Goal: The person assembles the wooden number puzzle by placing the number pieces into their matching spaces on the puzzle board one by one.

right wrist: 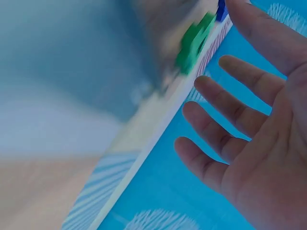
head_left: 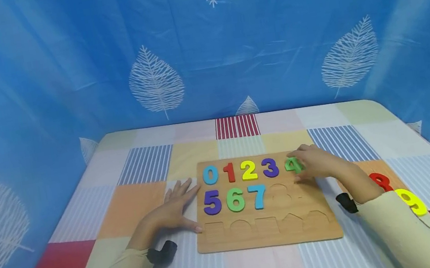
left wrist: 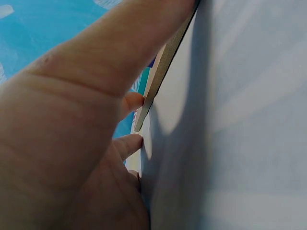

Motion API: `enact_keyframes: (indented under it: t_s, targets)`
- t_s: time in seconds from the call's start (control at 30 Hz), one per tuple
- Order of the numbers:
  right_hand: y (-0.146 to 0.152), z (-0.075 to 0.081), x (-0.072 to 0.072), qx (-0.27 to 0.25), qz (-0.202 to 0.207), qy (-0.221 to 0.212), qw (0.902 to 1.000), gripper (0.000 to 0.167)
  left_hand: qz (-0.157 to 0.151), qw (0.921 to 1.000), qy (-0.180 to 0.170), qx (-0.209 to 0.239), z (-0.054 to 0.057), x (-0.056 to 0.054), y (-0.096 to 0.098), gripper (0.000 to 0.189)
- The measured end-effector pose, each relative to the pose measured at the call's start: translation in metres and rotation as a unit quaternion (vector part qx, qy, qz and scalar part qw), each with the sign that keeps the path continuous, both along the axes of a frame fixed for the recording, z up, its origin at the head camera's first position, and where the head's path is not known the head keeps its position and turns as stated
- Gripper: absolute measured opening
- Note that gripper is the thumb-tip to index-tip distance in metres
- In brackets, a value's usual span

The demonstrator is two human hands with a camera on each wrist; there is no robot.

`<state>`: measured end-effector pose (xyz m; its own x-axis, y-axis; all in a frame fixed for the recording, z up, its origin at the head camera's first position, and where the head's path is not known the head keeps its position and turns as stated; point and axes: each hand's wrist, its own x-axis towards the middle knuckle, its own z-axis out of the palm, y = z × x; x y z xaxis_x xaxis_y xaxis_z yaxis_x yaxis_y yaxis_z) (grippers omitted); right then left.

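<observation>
A wooden number puzzle board (head_left: 270, 240) lies on the table. My left hand (head_left: 172, 210) rests at its left edge, fingers spread and thumb near the lower corner; the left wrist view shows fingertips right at the board's edge (left wrist: 165, 60). Over the board's upper right, my right hand (head_left: 317, 162) is at the green number 4 (head_left: 294, 165), thumb and index finger on either side of it. In the right wrist view that hand's fingers are extended and apart, with the green 4 (right wrist: 194, 43) beyond them. Purple 3 (head_left: 270, 168) and blue 7 (head_left: 257, 196) sit in the board.
A red number 8 (head_left: 380, 182) and a yellow 9 (head_left: 410, 202) lie on the checked tablecloth (head_left: 152, 162) right of the board, beside my right sleeve. Several outlined recesses (head_left: 268, 225) run along the board's lower row. A blue leaf-patterned curtain (head_left: 243, 46) hangs behind.
</observation>
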<state>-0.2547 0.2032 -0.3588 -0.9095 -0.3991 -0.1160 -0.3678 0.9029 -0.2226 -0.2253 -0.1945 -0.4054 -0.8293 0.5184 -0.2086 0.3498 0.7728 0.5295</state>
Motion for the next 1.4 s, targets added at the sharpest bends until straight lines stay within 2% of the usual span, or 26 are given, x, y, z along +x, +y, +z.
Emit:
enact_keyframes:
  t_s: [0.17,0.47,0.7,0.9,0.97,1.07,1.2,1.4]
  targets:
    - [0.037,0.0,0.019,-0.028,-0.025,-0.003,0.9993,0.069,0.004,1.0,0.004,-0.003,-0.003,0.0,0.0,0.11]
    - [0.11,-0.009,0.059,-0.042,-0.086,-0.018,0.9952,0.074,0.007,0.9999,0.007,-0.005,-0.005,0.0,0.001,0.11]
    - [0.14,-0.018,0.077,-0.047,-0.124,-0.035,0.9905,0.08,0.01,0.9999,0.006,-0.005,-0.005,-0.001,-0.001,0.111]
    - [0.154,-0.02,0.083,-0.048,-0.178,-0.081,0.9795,0.087,0.014,0.9999,0.001,-0.005,-0.007,-0.001,0.001,0.111]
    - [0.155,-0.02,0.082,-0.048,-0.178,-0.081,0.9796,0.085,0.017,0.9998,0.001,-0.005,-0.007,0.0,0.001,0.111]
    - [0.152,-0.021,0.08,-0.049,-0.173,-0.072,0.9811,0.081,0.021,0.9998,0.003,-0.008,-0.007,-0.001,0.001,0.112]
    - [0.141,-0.021,0.078,-0.058,-0.145,-0.048,0.9865,0.073,0.016,0.9998,0.008,-0.01,-0.007,-0.001,0.002,0.111]
    - [0.103,-0.017,0.066,-0.105,-0.118,-0.053,0.986,0.069,0.012,0.9998,0.012,-0.008,-0.009,-0.002,0.002,0.111]
